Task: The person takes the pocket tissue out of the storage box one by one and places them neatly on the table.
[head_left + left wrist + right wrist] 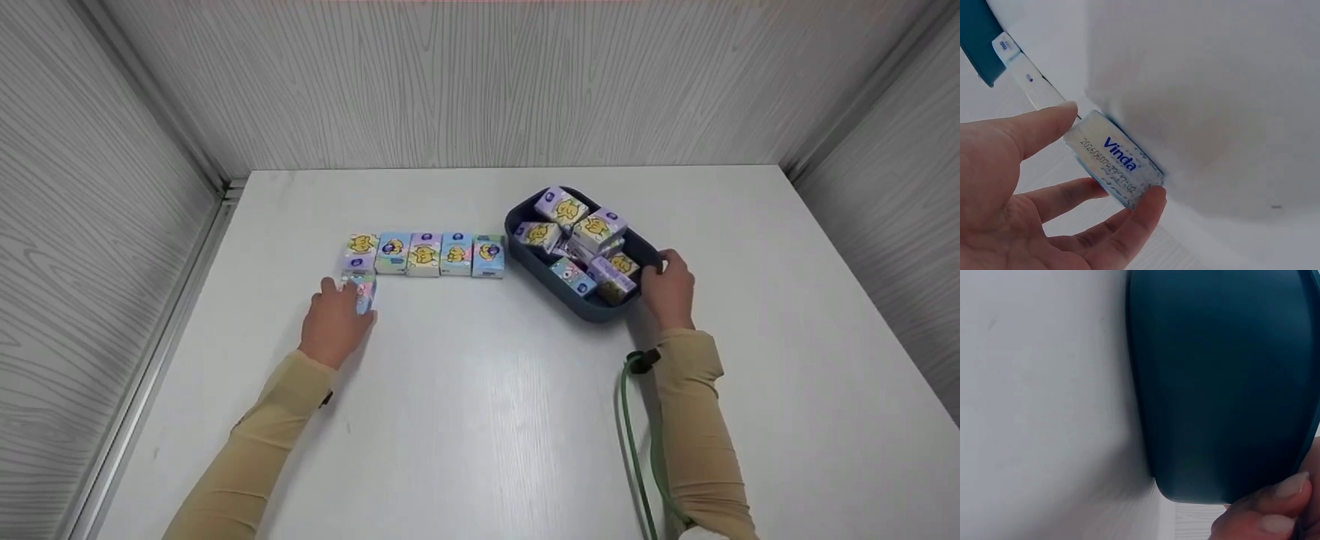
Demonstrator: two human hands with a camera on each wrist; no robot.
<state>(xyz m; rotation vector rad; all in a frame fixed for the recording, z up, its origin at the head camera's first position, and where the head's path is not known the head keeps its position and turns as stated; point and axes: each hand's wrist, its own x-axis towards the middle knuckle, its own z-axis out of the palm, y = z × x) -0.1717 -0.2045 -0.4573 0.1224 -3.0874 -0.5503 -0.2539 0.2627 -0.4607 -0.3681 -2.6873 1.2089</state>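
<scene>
On the left, a grey wood-grain panel (90, 285) stands along the white, smooth tabletop (465, 390). Near to it, a person's arm in a tan sleeve (251, 450) reaches forward. The left hand (334, 322) at its end pinches a small, blue and pink box-shaped packet (366, 294) between the thumb and the fingers. On the side of this packet, from the left wrist, I can read "Vinda" in blue letters, with a printed line of digits beside the word. The packet is just in front of the left end of a straight row of five small, printed packets (424, 255), in purple, blue and cream colours with yellow cartoon figures. I cannot tell if it touches the row.

At the right end of this row, just beside it, a dark blue, rounded rectangular tray (551, 287) sits at a slant on the tabletop. Inside it, several purple and blue packets (598, 229) lie in a loose heap, some on top of others. The right hand (670, 291) grips the right end of the tray by its rim, with fingers bent around it. A green cable (636, 450) runs beside the right tan sleeve (697, 427).
</scene>
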